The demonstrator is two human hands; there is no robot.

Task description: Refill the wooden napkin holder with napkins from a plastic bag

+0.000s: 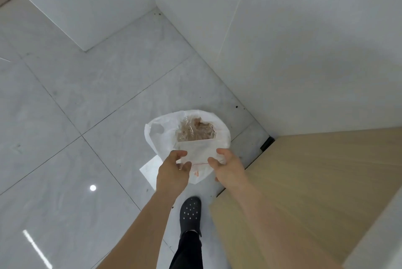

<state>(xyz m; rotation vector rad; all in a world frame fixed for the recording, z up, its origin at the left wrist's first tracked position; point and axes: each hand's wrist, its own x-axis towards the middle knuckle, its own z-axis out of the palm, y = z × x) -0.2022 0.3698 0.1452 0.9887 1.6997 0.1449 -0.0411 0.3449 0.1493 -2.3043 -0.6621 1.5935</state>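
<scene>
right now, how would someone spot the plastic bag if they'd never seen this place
Find the grey tiled floor beside the wooden counter. Just above it, near the counter's edge, the left hand and right hand hold the bag up. It is the only white, crinkly thing, mouth open, showing brownish packets wrapped in clear film.

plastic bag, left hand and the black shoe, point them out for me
plastic bag [162, 136]: head view, on its white left wall.
left hand [171, 173]: head view, on the back of the hand.
black shoe [190, 214]: head view, on its perforated top.
</scene>
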